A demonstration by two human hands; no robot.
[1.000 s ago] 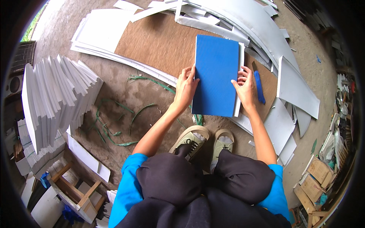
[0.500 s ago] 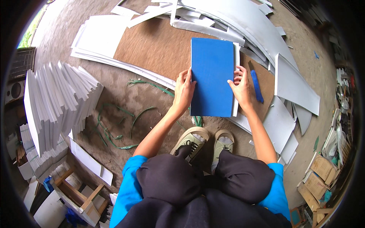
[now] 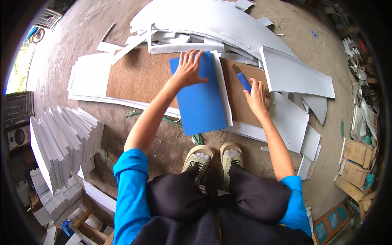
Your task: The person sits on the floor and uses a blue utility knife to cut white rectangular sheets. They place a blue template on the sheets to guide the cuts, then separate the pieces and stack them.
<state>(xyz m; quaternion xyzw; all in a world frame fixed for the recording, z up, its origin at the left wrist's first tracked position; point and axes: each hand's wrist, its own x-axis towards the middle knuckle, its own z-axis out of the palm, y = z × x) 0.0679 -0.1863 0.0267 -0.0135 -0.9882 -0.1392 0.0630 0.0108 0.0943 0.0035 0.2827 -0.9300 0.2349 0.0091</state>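
A blue rectangular sheet (image 3: 202, 100) lies slightly tilted over a white sheet (image 3: 222, 87) on a brown board. My left hand (image 3: 188, 70) rests on the upper part of the blue sheet, fingers spread, with nothing in its grasp. To the right, on the bare brown board, is a utility knife (image 3: 243, 81) with a blue handle, its dark blade pointing away from me. My right hand (image 3: 257, 98) has thumb and fingers around the rear of that handle, covering its end.
The brown board (image 3: 139, 77) lies on white sheets on the floor. Large white panels and offcuts (image 3: 204, 18) pile up beyond it, more (image 3: 290, 118) to the right. Stacked white pieces (image 3: 67, 143) stand at left. Green strapping (image 3: 198, 139) lies near my shoes. Cardboard (image 3: 355, 163) sits far right.
My left hand has moved from the blue sheet's left edge onto its top. My right hand has left the right edge and taken hold of the utility knife. The view has shifted.
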